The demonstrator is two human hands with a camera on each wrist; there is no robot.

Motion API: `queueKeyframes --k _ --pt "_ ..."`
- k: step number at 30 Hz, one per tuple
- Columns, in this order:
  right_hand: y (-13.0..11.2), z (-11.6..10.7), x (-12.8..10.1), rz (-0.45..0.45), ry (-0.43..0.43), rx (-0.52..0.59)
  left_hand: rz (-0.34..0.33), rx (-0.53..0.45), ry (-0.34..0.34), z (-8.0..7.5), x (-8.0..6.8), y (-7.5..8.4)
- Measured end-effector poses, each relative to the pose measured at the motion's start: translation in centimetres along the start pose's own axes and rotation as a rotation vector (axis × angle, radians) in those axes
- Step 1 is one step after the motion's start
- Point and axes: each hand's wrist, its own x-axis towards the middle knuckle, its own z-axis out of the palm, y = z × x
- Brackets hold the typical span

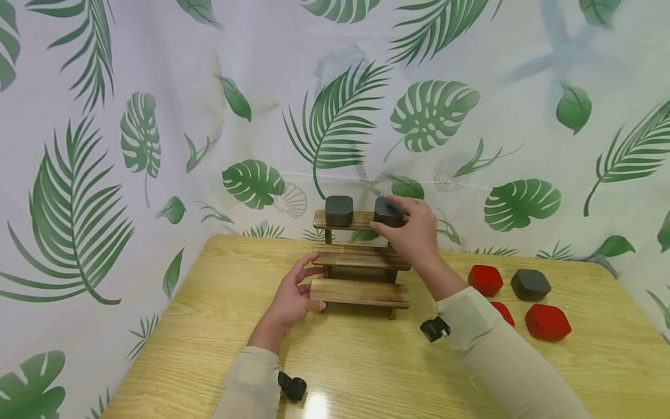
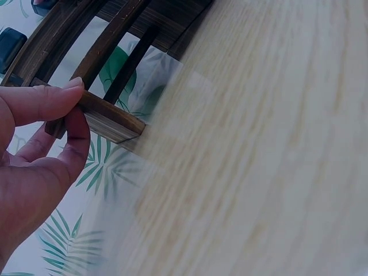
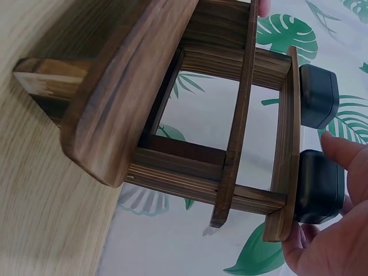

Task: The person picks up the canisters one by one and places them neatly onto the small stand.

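Observation:
A three-tier wooden display stand (image 1: 361, 256) stands near the back of the table. My left hand (image 1: 293, 299) is at its left side, thumb and fingers pinching the wooden side frame (image 2: 112, 115). On the top shelf sit two dark grey rounded-square boxes. The left box (image 1: 339, 210) stands free. My right hand (image 1: 416, 233) holds the right box (image 3: 319, 187) at the shelf's right end, thumb and fingers round its sides. In the right wrist view the box's base is right at the shelf, and the hand (image 3: 339, 230) partly covers it.
Right of the stand, on the wooden table (image 1: 209, 337), lie another dark grey box (image 1: 531, 284) and three red ones, including a near red box (image 1: 547, 323); one is partly behind my right sleeve (image 1: 502, 349). A leaf-patterned cloth (image 1: 209, 116) hangs behind the table.

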Motion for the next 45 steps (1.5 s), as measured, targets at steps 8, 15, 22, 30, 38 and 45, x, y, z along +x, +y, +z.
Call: queueKeyframes --k 8,15,22,30,38,45 --pt "0.2 -0.4 -0.3 -0.001 0.003 0.014 0.002 -0.007 -0.006 0.2 -0.1 0.0" --pt "0.9 -1.0 -0.5 -0.001 0.002 0.027 -0.003 -0.004 0.007 0.2 -0.1 0.1" --pt "1.3 -1.5 -0.8 0.005 0.013 0.081 0.000 0.004 0.008 0.2 0.0 0.2" --pt "1.6 -2.0 -1.4 0.041 0.006 0.077 -0.002 0.007 0.016 0.2 -0.1 -0.1" --pt "2.4 -2.5 -2.1 0.021 0.044 0.059 0.004 0.004 0.022 0.3 -0.1 -0.1" --pt "3.2 -2.9 -2.6 0.007 0.060 0.052 0.005 0.005 0.025 0.2 -0.1 -0.1"
